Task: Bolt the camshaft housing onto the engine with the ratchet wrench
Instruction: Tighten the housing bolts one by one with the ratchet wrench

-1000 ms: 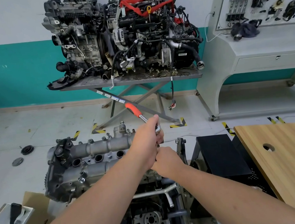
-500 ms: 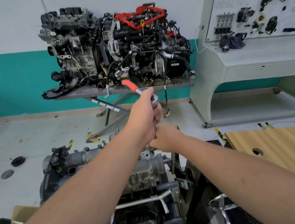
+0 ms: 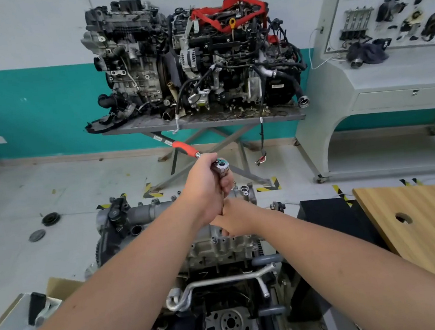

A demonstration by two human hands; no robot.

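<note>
Ratchet wrench (image 3: 212,162), red handle pointing up-left, gripped at its chrome head by the left hand (image 3: 207,190) above the camshaft housing (image 3: 146,213) atop the engine (image 3: 220,248). The right hand (image 3: 235,221), fingers curled, sits just below; what it holds is hidden. No legible writing; the wall board (image 3: 395,0) diagram is too small to read.

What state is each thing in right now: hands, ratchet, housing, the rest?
Left hand: grips the ratchet just below its head.
Right hand: curled low around the ratchet's extension; what the fingers hold is hidden.
Ratchet: raised over the engine, red handle pointing up-left, unheld.
Housing: seated on the engine, bolts standing along its far edge.
Engine: on its stand, flywheel facing the camera.
Wooden table: bare top, one round hole.
</note>
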